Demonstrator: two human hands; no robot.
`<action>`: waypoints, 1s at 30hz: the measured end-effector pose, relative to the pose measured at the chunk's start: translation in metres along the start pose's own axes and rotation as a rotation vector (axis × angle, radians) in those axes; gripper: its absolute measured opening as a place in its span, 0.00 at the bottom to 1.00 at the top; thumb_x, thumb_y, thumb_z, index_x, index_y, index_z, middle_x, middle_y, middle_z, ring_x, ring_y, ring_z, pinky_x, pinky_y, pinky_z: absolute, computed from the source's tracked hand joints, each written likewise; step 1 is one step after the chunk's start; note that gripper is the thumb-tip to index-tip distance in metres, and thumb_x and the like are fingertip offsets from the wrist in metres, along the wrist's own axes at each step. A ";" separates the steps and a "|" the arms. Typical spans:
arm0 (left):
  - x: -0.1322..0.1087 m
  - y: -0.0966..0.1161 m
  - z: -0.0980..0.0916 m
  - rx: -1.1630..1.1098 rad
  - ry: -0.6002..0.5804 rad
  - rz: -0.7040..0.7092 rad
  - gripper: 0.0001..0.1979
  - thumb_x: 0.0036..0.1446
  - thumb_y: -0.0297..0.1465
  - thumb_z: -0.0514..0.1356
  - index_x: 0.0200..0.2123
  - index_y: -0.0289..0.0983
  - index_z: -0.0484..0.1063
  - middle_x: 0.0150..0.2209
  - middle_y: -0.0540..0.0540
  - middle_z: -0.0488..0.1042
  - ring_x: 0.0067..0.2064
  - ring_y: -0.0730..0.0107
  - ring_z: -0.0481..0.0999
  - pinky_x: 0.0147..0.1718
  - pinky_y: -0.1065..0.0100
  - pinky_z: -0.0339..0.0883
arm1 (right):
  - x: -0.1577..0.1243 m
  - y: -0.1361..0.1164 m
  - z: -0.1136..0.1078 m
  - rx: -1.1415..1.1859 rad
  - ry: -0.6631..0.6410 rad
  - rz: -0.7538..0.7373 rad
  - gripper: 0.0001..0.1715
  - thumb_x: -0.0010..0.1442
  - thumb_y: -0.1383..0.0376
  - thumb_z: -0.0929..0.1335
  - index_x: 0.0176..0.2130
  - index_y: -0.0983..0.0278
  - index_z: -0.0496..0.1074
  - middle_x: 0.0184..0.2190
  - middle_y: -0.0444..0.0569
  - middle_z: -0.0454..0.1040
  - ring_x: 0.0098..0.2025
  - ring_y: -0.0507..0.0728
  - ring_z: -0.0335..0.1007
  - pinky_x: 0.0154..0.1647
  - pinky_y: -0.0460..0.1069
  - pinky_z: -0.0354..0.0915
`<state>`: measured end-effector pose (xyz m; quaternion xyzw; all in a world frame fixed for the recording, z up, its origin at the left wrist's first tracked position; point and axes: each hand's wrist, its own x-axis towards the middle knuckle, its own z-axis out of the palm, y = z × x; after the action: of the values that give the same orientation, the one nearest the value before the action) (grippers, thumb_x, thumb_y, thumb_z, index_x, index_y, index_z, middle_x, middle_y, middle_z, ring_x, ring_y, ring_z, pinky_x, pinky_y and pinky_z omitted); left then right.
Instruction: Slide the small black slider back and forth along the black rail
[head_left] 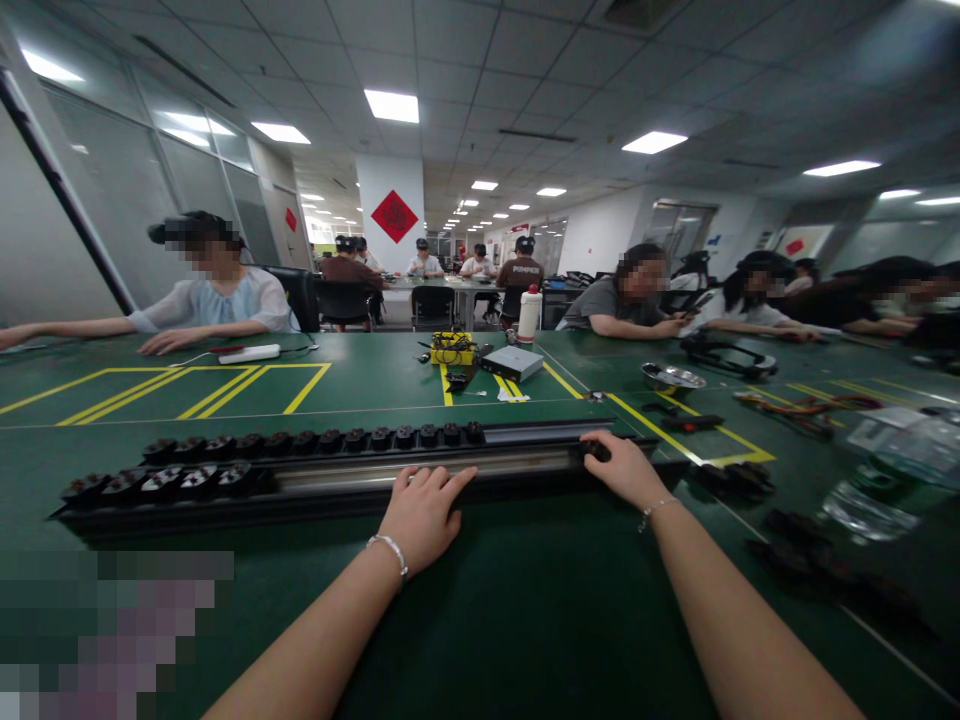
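Two long dark rails (pixel 525 485) with shiny metal strips lie side by side across the green table. Several black socket-like modules (pixel 199 480) stand in a row at the left of the near rail. A longer row of similar modules (pixel 355 439) lines the far rail. My left hand (pixel 424 515) lies on the near rail with its fingers stretched out, holding nothing. Near the rails' right end, my right hand (pixel 626 465) is closed round a small black module (pixel 595 450), partly covered by the fingers.
Loose black modules (pixel 731 480) lie right of the rails, with a clear plastic bottle (pixel 885 480) beyond my right arm. A metal bowl (pixel 673 378), a grey box (pixel 512 362) and a yellow block with cables (pixel 452 348) stand farther back. Other people sit around the table.
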<state>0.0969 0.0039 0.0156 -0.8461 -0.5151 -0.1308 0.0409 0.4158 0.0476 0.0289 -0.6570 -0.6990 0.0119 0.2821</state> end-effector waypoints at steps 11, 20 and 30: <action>0.000 0.000 0.000 0.001 0.007 0.003 0.29 0.53 0.32 0.53 0.58 0.51 0.53 0.44 0.48 0.68 0.47 0.63 0.66 0.53 0.55 0.47 | 0.000 0.001 0.000 0.006 -0.019 0.028 0.17 0.49 0.62 0.62 0.41 0.60 0.70 0.39 0.47 0.74 0.41 0.57 0.69 0.45 0.51 0.62; 0.000 0.001 -0.001 -0.004 0.000 -0.004 0.29 0.52 0.32 0.53 0.58 0.51 0.53 0.44 0.48 0.69 0.48 0.63 0.66 0.53 0.55 0.47 | -0.002 -0.003 -0.003 0.021 -0.004 0.058 0.17 0.49 0.62 0.63 0.40 0.59 0.71 0.37 0.46 0.75 0.39 0.56 0.71 0.42 0.50 0.64; 0.000 0.000 0.001 -0.006 0.016 0.003 0.28 0.52 0.32 0.53 0.58 0.51 0.53 0.44 0.48 0.69 0.47 0.62 0.65 0.53 0.55 0.47 | -0.002 -0.004 -0.005 -0.007 -0.034 0.144 0.20 0.49 0.63 0.62 0.42 0.60 0.70 0.37 0.48 0.74 0.40 0.58 0.70 0.42 0.50 0.63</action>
<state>0.0966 0.0039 0.0147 -0.8458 -0.5132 -0.1392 0.0427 0.4145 0.0437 0.0344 -0.7064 -0.6546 0.0409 0.2662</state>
